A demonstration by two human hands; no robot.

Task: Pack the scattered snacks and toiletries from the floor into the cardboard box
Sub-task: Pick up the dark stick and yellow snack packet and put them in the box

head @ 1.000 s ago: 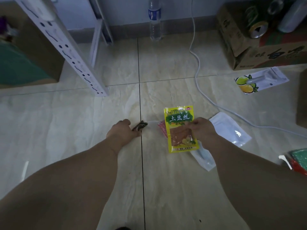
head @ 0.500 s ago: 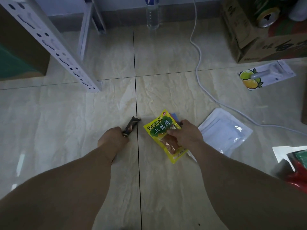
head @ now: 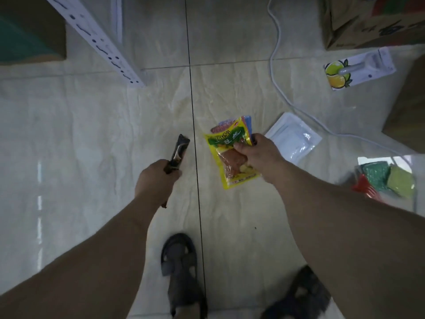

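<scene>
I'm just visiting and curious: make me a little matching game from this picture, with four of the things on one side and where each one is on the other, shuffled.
Things:
1. yellow snack packet
2. dark snack bar
3. clear plastic pouch
4. lemon-print card pack

Places:
A. flat on the floor just right of the right hand
B. gripped in the left hand
C. on the floor near the cardboard box, far right
D. held in the right hand, with other packets behind it

Pairs: 1-D, 2-B, 3-A, 4-C
</scene>
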